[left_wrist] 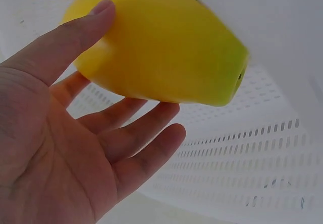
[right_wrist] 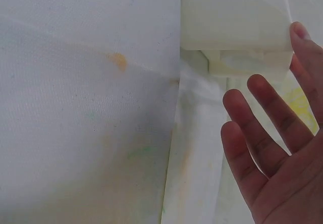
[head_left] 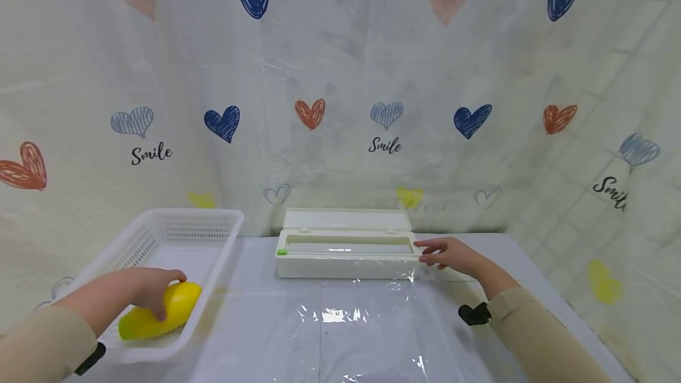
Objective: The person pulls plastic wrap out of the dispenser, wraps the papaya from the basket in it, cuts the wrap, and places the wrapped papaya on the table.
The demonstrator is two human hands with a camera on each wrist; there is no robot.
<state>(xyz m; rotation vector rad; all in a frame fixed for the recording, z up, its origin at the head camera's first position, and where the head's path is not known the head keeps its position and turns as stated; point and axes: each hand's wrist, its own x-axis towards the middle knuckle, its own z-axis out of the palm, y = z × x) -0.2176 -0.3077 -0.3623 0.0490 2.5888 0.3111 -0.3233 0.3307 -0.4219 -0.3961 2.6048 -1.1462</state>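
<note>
In the head view my left hand (head_left: 154, 291) grips a yellow papaya (head_left: 183, 303) with a green end, inside a white perforated basket (head_left: 234, 247). The left wrist view shows the thumb on one side of the papaya (left_wrist: 166, 42) and fingers against the other. My right hand (head_left: 452, 255) is at the right end of a white cling film dispenser (head_left: 346, 266), thumb and forefinger touching its corner. In the right wrist view, the other fingers (right_wrist: 255, 148) extend loosely. The dispenser's lid (head_left: 346, 218) stands raised, and a roll (head_left: 348, 248) shows inside.
Shiny clear film (head_left: 367, 336) lies across the white tabletop (head_left: 255, 288) in front of the dispenser. A small green piece (head_left: 282, 251) sits at the dispenser's left front corner. Behind the table hangs a curtain (head_left: 340, 64) printed with hearts.
</note>
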